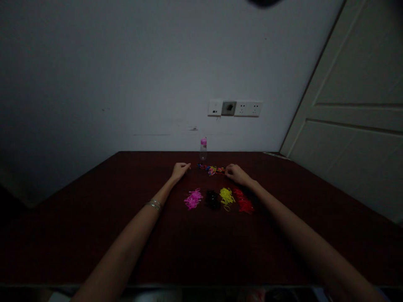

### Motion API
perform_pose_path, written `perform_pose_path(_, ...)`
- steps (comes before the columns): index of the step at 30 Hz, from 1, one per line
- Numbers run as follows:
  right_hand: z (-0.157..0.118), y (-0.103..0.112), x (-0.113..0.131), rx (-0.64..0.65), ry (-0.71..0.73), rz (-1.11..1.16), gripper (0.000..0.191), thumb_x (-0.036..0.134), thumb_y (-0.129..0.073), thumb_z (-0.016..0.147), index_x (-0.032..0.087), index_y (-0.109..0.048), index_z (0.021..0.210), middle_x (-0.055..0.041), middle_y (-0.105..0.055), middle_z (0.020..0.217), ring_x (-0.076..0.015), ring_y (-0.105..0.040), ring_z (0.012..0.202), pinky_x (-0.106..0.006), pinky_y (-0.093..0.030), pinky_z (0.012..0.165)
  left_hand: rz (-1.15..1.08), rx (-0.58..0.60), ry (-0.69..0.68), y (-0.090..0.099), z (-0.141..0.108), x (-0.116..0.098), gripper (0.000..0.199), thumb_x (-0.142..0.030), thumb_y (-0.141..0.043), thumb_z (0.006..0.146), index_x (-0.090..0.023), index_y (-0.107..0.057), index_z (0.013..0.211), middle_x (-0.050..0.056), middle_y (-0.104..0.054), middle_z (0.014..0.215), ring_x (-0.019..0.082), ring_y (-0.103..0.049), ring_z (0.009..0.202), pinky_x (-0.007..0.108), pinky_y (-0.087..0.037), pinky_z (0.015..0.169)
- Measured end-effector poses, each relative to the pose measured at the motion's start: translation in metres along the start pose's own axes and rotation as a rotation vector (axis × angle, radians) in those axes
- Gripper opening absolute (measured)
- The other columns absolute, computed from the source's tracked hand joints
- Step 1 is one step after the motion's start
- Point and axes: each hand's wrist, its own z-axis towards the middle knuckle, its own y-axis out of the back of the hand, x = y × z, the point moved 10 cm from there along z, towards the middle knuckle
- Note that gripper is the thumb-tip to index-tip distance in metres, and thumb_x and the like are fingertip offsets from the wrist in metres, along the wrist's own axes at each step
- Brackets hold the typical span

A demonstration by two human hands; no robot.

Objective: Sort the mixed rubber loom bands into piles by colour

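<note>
My left hand (pixel 181 170) rests on the dark red table with its fingers curled together; what they hold, if anything, is too small to name. At the right end of a row of mixed coloured bands (pixel 212 170), my right hand (pixel 234 173) has its fingers bent and pressed together, their tips touching the row's end. Nearer the camera lie four separate piles: pink bands (pixel 193 199), black bands (pixel 212 199), yellow bands (pixel 226 197) and red bands (pixel 244 202). The red pile is just below my right wrist.
Behind the mixed bands stands a clear bottle with a pink cap (pixel 203 149). The table (pixel 94 201) meets a pale wall with sockets (pixel 248 109). A white panelled door (pixel 352 109) is at the right.
</note>
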Motion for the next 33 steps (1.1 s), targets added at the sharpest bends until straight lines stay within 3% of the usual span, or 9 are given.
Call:
perform_pose_path(8,-0.029,0.027,0.004,0.037,0.085,0.086,0.014,0.020,-0.052,0.076,0.017,-0.065,0.072,-0.0085,-0.062,0.093,-0.0181,-0.057,0.086,-0.028,-0.043,0.082,0.023,0.000,0.009,0.000,-0.001,-0.002,0.039,-0.048,-0.053,0.069,-0.011,-0.064,0.061,-0.004,-0.043,0.042,0.008,-0.037,0.043,0.022,-0.027,0.047)
perform_pose_path(15,-0.057,0.030,0.018,0.140,0.107,0.119,0.014,0.022,-0.053,0.075,0.016,-0.065,0.072,-0.0079,-0.061,0.096,-0.0181,-0.057,0.090,-0.028,-0.043,0.084,0.043,-0.005,-0.006,0.001,-0.002,-0.007,0.039,-0.049,-0.053,0.068,-0.012,-0.064,0.059,-0.003,-0.043,0.041,0.009,-0.039,0.044,0.022,-0.027,0.048)
perform_pose_path(28,-0.063,0.022,0.018,0.224,0.078,0.151,0.015,0.021,-0.054,0.074,0.016,-0.069,0.072,-0.0099,-0.060,0.102,-0.0191,-0.058,0.092,-0.031,-0.044,0.086,0.030,-0.017,-0.020,0.003,-0.003,-0.007,0.036,-0.046,-0.053,0.069,-0.013,-0.064,0.058,-0.003,-0.043,0.042,0.009,-0.038,0.044,0.022,-0.028,0.049)
perform_pose_path(33,-0.058,0.030,0.006,0.165,0.069,0.182,0.019,0.028,-0.054,0.075,0.017,-0.069,0.076,-0.0085,-0.063,0.098,-0.0198,-0.059,0.091,-0.031,-0.045,0.085,0.021,-0.015,-0.014,0.003,-0.004,-0.009,0.038,-0.047,-0.053,0.069,-0.013,-0.064,0.058,-0.003,-0.043,0.041,0.010,-0.039,0.044,0.023,-0.029,0.049)
